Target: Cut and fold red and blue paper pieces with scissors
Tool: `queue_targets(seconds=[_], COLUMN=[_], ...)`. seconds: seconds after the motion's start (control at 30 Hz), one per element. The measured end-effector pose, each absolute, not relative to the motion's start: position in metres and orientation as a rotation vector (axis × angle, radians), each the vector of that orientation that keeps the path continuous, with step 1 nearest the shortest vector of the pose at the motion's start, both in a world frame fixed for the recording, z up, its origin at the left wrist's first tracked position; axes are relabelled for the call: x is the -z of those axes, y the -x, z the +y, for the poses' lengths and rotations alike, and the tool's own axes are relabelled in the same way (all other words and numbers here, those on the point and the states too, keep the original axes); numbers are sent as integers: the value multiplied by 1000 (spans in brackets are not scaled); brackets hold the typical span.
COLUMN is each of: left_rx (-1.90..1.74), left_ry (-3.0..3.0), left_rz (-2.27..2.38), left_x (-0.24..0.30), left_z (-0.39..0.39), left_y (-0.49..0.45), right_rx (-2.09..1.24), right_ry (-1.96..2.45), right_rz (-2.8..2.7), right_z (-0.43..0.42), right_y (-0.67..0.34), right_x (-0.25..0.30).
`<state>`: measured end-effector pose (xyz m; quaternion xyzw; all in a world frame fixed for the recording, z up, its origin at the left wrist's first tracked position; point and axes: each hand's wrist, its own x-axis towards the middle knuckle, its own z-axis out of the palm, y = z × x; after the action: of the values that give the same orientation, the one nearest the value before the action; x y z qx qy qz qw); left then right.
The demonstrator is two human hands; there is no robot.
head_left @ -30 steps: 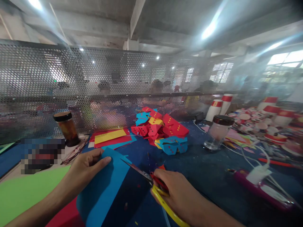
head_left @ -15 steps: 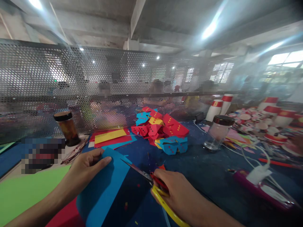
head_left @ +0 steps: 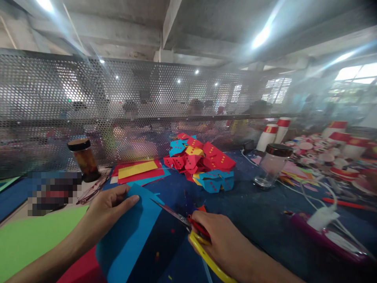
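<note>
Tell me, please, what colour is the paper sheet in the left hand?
The paper sheet is blue; the head view, the only one, shows it.

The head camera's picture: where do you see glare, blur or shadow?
Head view, top: glare streaks from a ceiling light right of centre; head view, behind: the perforated screen turns hazy toward the right; head view, foreground: shadow darkens part of the blue paper in the left hand.

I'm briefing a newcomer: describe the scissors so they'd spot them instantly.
On the dark blue table, find the colourful folded-paper pile. Nearer the camera, the right hand grips the scissors, pointing toward a blue sheet. Metal blades and a yellow handle set them apart from that sheet.
</note>
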<state>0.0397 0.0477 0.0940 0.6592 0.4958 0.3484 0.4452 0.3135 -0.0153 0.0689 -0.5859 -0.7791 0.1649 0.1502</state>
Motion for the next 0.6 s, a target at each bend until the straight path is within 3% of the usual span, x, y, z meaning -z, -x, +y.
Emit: queue_targets(seconds=[0.6], left_rx=[-868], left_ry=[-1688], left_rz=[1250], left_x=[-91], left_z=[49], left_y=[-40], right_rx=[-449], right_ry=[1686], right_rz=[-2246], right_z=[-15], right_y=[-315], right_x=[-65])
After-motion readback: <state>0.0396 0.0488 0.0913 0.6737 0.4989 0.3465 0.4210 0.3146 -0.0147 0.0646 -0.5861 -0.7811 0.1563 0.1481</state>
